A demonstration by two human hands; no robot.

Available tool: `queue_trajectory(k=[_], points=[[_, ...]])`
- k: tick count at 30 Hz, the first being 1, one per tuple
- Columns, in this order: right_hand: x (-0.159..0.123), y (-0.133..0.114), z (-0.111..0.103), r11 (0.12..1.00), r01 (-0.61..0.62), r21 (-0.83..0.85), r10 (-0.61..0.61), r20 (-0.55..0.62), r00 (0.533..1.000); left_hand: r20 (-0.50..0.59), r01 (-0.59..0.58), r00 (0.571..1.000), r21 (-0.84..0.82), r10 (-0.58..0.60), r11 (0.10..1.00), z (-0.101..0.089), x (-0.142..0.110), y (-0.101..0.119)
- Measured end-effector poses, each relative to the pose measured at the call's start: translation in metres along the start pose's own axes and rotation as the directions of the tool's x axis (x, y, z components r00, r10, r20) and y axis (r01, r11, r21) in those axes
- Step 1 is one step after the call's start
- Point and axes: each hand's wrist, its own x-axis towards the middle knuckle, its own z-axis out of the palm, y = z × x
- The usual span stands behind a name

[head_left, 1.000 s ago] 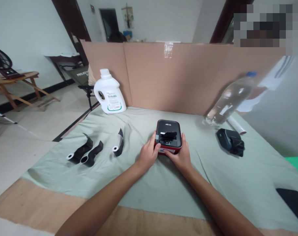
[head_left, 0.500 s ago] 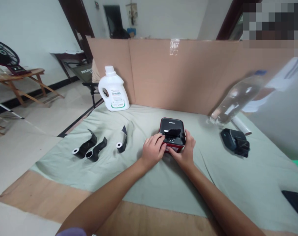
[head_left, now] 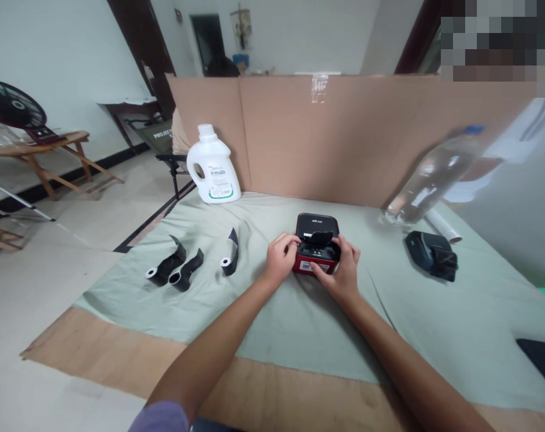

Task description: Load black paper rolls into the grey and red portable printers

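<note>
A small red and black receipt printer (head_left: 316, 265) sits on the green cloth in front of me. Its black lid (head_left: 318, 224) is tipped up a little, and a dark strip of paper (head_left: 318, 238) sticks out from under it. Curled fingers of my left hand (head_left: 281, 257) pinch at the lid's left edge. My right hand (head_left: 343, 264) wraps the printer's right side, thumb across the front label and fingers by the lid's right edge. To the left lie three black paper rolls: one (head_left: 230, 261) standing apart, another (head_left: 180, 278) beside a third (head_left: 158, 273).
A white detergent jug (head_left: 217, 171) stands by the cardboard panel (head_left: 317, 138). On the right are a clear bottle (head_left: 428, 180) leaning on the panel, a dark device (head_left: 430, 255), a tube (head_left: 444, 225) and a black flat object (head_left: 540, 363). Behind the panel's right end is a person.
My left hand has shifted from the printer's front left corner up to the lid's edge. The lid has risen at the front. My right hand keeps its hold.
</note>
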Motion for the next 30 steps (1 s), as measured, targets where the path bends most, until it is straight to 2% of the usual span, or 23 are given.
queue_trajectory(k=[4,9,13,18,24,26,29,30], points=[[-0.001,0.003,0.002,0.999,0.052,0.002,-0.052,-0.034,0.998,0.04,-0.096,0.995,0.048,0.094,0.994,-0.006,-0.006,0.005],[0.0,0.011,-0.005,0.99,0.12,0.078,-0.118,-0.034,0.992,0.2,-0.204,0.961,0.059,0.189,0.977,-0.006,-0.011,0.004],[0.011,0.018,-0.017,0.978,0.1,0.182,-0.104,0.012,0.994,0.17,-0.307,0.938,0.011,0.301,0.952,-0.002,-0.01,-0.003],[0.046,0.017,-0.026,0.978,-0.009,0.208,-0.016,0.116,0.993,0.191,-0.311,0.934,0.016,0.302,0.95,-0.003,-0.013,-0.008],[0.086,0.013,-0.027,0.981,-0.091,0.17,0.053,0.212,0.976,0.221,-0.328,0.92,-0.02,0.324,0.945,-0.006,-0.013,-0.012],[0.089,0.013,-0.027,0.987,-0.084,0.14,0.059,0.173,0.983,0.236,-0.312,0.922,-0.019,0.308,0.95,-0.006,-0.013,-0.012],[0.09,0.015,-0.025,0.998,-0.042,0.049,0.039,0.048,0.998,0.24,-0.309,0.922,-0.019,0.304,0.951,-0.006,-0.012,-0.011],[0.092,0.017,-0.023,0.999,-0.04,0.009,0.039,0.072,0.997,0.238,-0.309,0.922,-0.019,0.305,0.951,-0.005,-0.012,-0.011]])
